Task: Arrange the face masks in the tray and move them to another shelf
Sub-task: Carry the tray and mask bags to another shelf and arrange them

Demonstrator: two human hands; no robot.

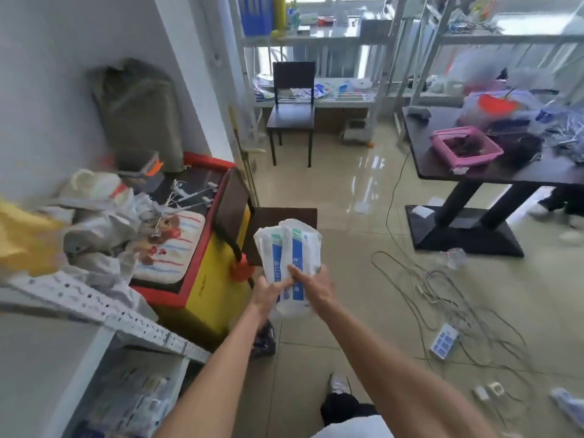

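I hold a stack of face-mask packets [286, 248], white with blue stripes, upright in front of me over the floor. My left hand [264, 295] grips the stack's lower left side. My right hand [316, 287] grips its lower right, with the thumb across the front. A pink tray [466, 147] sits on the dark table [442, 165] at the right. More packets lie blurred on the low white shelf [126, 406] at bottom left.
A yellow and red chest [202, 289] heaped with bags stands at the left, a dark chair [278, 229] just beyond my hands. Cables and a power strip [444, 341] litter the floor at right. A second chair [292, 112] and metal shelves stand by the window.
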